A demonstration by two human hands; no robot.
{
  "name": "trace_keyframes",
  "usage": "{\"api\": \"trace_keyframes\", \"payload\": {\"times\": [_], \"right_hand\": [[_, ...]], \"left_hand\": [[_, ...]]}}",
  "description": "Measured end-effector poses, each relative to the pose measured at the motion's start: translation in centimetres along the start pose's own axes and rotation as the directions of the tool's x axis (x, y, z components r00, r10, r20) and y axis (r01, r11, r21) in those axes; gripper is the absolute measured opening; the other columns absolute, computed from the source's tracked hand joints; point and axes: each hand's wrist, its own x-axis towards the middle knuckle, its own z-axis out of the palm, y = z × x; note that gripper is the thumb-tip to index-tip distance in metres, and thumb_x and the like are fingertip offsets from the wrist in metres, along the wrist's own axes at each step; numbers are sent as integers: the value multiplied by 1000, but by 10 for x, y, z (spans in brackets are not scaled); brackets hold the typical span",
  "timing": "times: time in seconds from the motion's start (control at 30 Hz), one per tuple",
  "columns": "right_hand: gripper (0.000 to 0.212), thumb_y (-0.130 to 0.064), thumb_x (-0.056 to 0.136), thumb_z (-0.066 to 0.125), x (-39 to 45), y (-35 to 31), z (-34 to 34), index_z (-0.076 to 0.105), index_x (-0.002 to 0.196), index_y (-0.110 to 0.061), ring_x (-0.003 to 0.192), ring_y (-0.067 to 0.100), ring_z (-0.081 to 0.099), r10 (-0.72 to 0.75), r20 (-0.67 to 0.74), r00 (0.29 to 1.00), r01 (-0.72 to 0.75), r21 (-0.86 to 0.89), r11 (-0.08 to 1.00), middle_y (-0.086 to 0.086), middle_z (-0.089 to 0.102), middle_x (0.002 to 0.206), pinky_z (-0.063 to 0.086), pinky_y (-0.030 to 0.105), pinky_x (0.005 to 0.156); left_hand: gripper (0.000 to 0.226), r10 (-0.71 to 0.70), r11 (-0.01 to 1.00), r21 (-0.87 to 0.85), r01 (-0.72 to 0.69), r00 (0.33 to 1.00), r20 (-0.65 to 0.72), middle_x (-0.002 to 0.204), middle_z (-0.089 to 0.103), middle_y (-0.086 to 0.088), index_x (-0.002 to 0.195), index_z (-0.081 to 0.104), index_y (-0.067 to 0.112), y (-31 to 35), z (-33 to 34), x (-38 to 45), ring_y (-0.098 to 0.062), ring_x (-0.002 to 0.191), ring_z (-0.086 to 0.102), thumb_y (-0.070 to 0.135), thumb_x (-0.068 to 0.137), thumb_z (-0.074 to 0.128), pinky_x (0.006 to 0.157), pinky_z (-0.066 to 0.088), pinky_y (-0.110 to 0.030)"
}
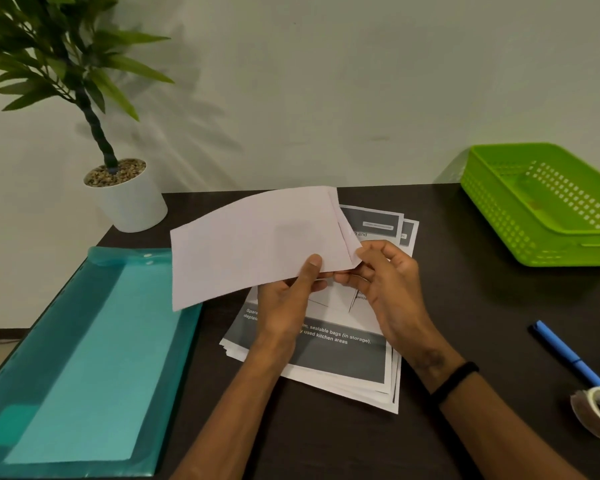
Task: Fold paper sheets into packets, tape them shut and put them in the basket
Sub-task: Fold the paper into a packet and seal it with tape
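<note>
Head view: both hands up over a dark, matte wood-grain table (465, 306), holding one folded sheet (257, 244) of plain white paper, blank side up, slightly bowed, w/ a narrow folded strip along its right edge. Left hand (288, 306) pinches the sheet's lower edge, thumb on top, fingers under. Right hand (385, 282) pinches the lower right corner by the folded strip, fingers curled close; a black band (454, 381) sits on that wrist. Sheet is held off the table, above a loose, fanned stack of printed sheets (343, 362) w/ grey blocks & white text, lying flat just under the hands. Far right at the back, a bright green plastic basket (499, 206), rectangular, perforated walls, well apart from the sheet; inside looks bare, though its right part runs out of frame. Right front: a blue pen (565, 355) lying diagonal, & near the edge a roll of clear tape (594, 414), round, glossy, partly cut off by the frame. Left: a translucent teal plastic folder (66, 358), smooth, w/ snap buttons at its top flap, lying flat & overhanging the table's left side. Back left: a white cylindrical pot (132, 206) topped w/ pebbles, holding a leafy green plant (49, 57) against a pale wall.
</note>
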Motion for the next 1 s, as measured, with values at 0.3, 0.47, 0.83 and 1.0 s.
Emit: {"api": "trace_keyframes", "payload": {"times": [0.3, 0.47, 0.83, 1.0], "right_hand": [[24, -25, 94, 76, -3, 4, -1, 68, 115, -17, 98, 3, 71, -346, -17, 938, 306, -430, 849, -7, 72, 110, 59, 17, 81], [6, -24, 97, 71, 2, 7, -5, 69, 101, -20, 92, 8, 73, -351, -116, 929, 279, -404, 871, -4, 75, 98, 62, 26, 83], [16, -15, 99, 67, 6, 3, -5, 65, 112, -25, 95, 16, 77, -152, -169, 974, 125, -159, 979, -9, 78, 101, 65, 48, 81], [21, -7, 99, 64, 10, 5, -12, 65, 114, -22, 99, 20, 76, -123, -199, 972, 92, -159, 983, 4, 76, 112, 64, 47, 82]], "left_hand": [[31, 116, 959, 250, -133, 990, 81, 114, 74, 10, 123, 59, 41, -5, 0, -6, -13, 99, 74, 29, 97, 71, 83, 60, -23], [46, 60, 966, 250, -71, 997, 52, 115, 73, 0, 139, 56, 16, -3, 2, -5, -9, 89, 75, 27, 96, 71, 68, 54, -10], [31, 11, 984, 180, -15, 1000, 19, 71, 75, -4, 107, 69, 13, 2, 4, -7, -11, 57, 68, 42, 100, 61, 57, 52, -19], [76, 231, 842, 395, -368, 907, 352, 49, 59, -4, 61, 64, 13, 8, 7, -23, -16, 45, 56, 69, 101, 31, 56, 49, -31]]}}
